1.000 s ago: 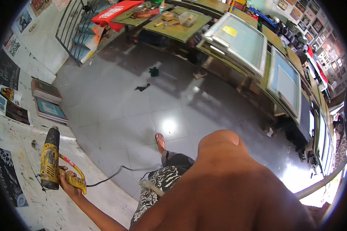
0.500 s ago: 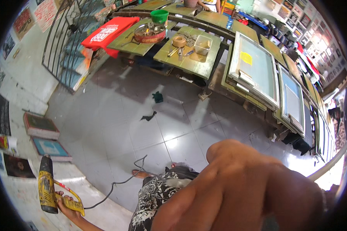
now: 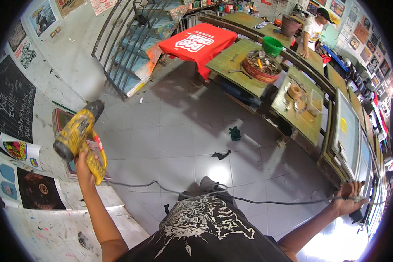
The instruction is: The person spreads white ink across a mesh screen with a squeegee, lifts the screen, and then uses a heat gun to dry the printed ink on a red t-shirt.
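Landmark: red shirt [image 3: 201, 41], spread over a flat board. Item, heat gun [image 3: 76, 131]: yellow, grimy, dark-nosed; raised to the left of the red shirt and nearer me, its nose tilted up and away. Item, my left hand [image 3: 84, 163]: fingers closed round the gun's handle; whether the trigger is pressed, I cannot tell. Item, grey cord [image 3: 275, 201]: running from the handle, across in front of my body, well nearer me than the red shirt, with a small loop midway. Item, my right hand [image 3: 347, 198]: far right of the red shirt and nearer me, fingers curled in on the cord, no gap plain between them. Item, round red tray [image 3: 251, 70] of loose tools: right of the red shirt, on the neighbouring board. Item, green bowl [image 3: 272, 46]: beyond that tray, further right of the red shirt. Item, dark green cloth [image 3: 234, 133]: on the floor, nearer me than the red shirt and slightly right of it. Step in hand, by my judgement: holding the gun aloft while managing its cord. Next move, likewise judged, calls for enough slack, the loop kept off my legs, and a steady handle grip.
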A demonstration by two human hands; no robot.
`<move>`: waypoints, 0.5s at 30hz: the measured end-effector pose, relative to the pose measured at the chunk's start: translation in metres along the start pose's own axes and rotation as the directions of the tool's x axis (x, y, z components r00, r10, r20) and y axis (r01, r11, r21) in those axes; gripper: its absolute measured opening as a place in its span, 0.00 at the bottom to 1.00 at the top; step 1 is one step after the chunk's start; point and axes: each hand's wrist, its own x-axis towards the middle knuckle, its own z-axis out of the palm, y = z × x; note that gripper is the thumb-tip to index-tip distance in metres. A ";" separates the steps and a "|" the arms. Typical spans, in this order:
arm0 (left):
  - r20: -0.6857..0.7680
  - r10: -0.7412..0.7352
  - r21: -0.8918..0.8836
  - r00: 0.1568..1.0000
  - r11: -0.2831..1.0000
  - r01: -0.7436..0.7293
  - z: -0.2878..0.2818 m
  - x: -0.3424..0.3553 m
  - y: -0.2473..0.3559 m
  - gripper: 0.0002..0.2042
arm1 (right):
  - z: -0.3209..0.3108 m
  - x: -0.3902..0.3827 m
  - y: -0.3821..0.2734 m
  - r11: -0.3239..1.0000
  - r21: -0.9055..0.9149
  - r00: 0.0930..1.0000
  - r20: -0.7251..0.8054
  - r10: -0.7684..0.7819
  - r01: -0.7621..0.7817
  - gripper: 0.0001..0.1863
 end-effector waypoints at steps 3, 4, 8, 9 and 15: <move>0.045 -0.043 -0.016 0.998 0.999 0.043 0.032 0.090 0.005 0.15 | -0.001 -0.030 0.073 0.996 -0.078 0.973 -0.225 -0.049 0.032 0.27; 0.055 -0.058 -0.017 0.997 0.998 0.059 0.041 0.119 0.006 0.14 | -0.010 -0.035 0.098 0.996 -0.090 0.965 -0.258 -0.041 0.019 0.27; 0.125 -0.092 0.053 0.988 0.995 0.086 0.086 0.224 0.004 0.15 | -0.033 -0.026 0.202 0.977 -0.200 0.987 -0.153 0.047 -0.078 0.24; 0.162 -0.112 0.095 0.981 0.991 0.097 0.098 0.249 0.007 0.15 | -0.031 -0.018 0.232 0.975 -0.210 0.988 -0.149 0.045 -0.076 0.23; 0.343 -0.269 0.169 0.900 0.960 0.222 0.160 0.378 0.000 0.14 | 0.014 0.046 0.375 0.981 -0.181 0.993 -0.106 0.053 -0.072 0.18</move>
